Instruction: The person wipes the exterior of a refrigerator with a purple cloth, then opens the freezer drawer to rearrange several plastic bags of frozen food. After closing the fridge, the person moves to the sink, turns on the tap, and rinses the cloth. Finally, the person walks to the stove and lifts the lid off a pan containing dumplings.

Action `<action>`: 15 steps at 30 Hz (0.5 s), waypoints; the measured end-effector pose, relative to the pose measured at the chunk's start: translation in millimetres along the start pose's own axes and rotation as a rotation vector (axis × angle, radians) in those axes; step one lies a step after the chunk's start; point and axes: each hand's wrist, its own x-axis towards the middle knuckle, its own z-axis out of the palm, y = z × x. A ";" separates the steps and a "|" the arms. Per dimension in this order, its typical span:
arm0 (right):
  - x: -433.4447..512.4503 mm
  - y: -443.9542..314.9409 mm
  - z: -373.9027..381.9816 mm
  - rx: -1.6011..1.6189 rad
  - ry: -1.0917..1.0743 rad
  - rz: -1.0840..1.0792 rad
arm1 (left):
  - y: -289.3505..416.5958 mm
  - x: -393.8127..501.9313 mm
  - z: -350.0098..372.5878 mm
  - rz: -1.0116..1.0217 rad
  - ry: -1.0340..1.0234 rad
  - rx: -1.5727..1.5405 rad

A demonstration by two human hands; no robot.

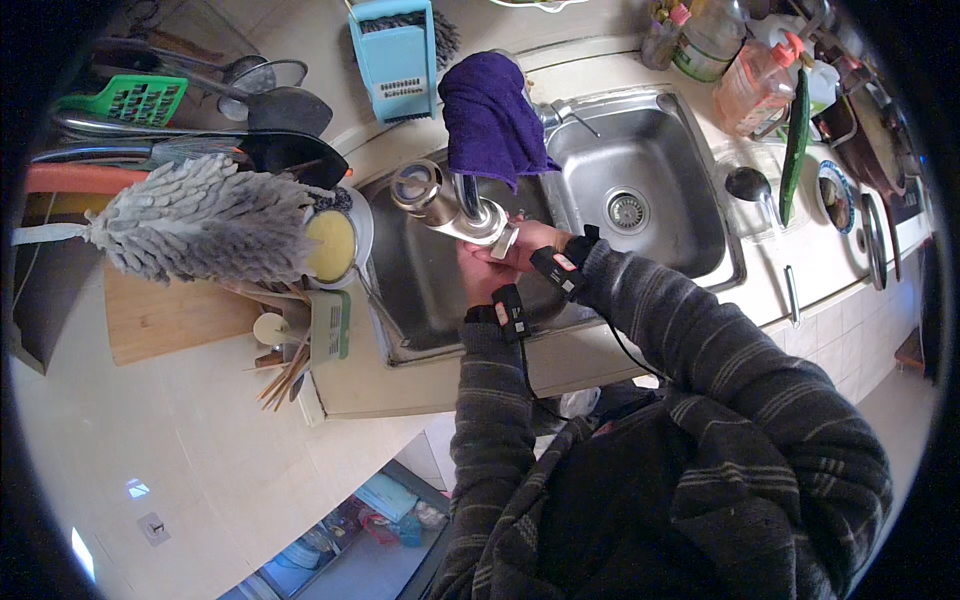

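Both my hands are together over the left basin of a stainless steel sink [420, 300], just under the metal spout fitting [487, 225]. My left hand [484, 277] is nearest the basin's middle, with its fingers hidden beneath the fitting. From the right comes my right hand [536, 241], close against the left one and also partly covered by the spout. I cannot tell whether either hand holds anything. A round metal filter housing [418, 187] sticks out to the left of the spout. Over the faucet's neck hangs a purple towel [491, 112].
To the right is a second basin with a drain strainer [627, 211]. A cucumber [795, 150], a ladle [748, 184] and a pump bottle [754, 86] occupy the right counter. On the left are a grey duster [202, 221], a cutting board [172, 315] and a blue grater [394, 64].
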 end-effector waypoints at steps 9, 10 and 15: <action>17.5 24.2 -30.9 -0.368 -0.090 -0.173 | -15.6 30.9 -37.9 0.217 0.134 0.084; 16.3 31.2 -34.3 -0.249 -0.095 -0.198 | -17.2 30.0 -42.5 0.270 0.103 0.102; 12.2 30.1 -39.0 -0.570 0.006 -0.064 | -19.6 20.4 -42.4 0.391 0.134 0.475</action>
